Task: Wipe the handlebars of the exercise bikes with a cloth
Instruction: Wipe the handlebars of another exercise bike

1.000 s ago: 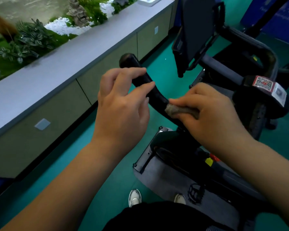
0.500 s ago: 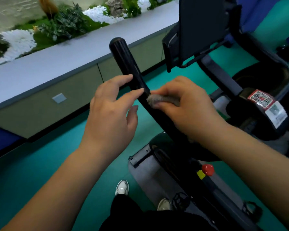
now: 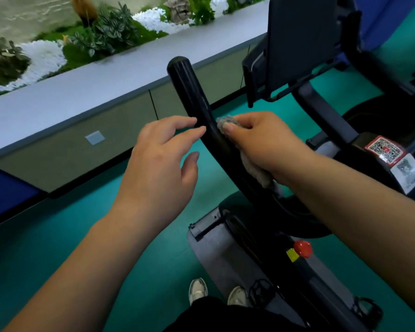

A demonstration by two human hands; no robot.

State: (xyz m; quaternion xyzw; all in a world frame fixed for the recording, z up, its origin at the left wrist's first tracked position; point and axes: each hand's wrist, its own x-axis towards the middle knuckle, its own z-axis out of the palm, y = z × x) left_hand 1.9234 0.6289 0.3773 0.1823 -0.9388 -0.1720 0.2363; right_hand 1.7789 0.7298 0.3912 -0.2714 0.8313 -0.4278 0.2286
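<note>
Handlebar, black and curved, ran up between the two hands. Right hand pinched a grey cloth and pressed it against the bar's right side, cloth hanging below the palm. Left hand sat just left of the bar, fingers loosely spread, fingertips touching the bar, gripping nothing. Bike console stood beyond the right hand; red knob below the right forearm.
</note>
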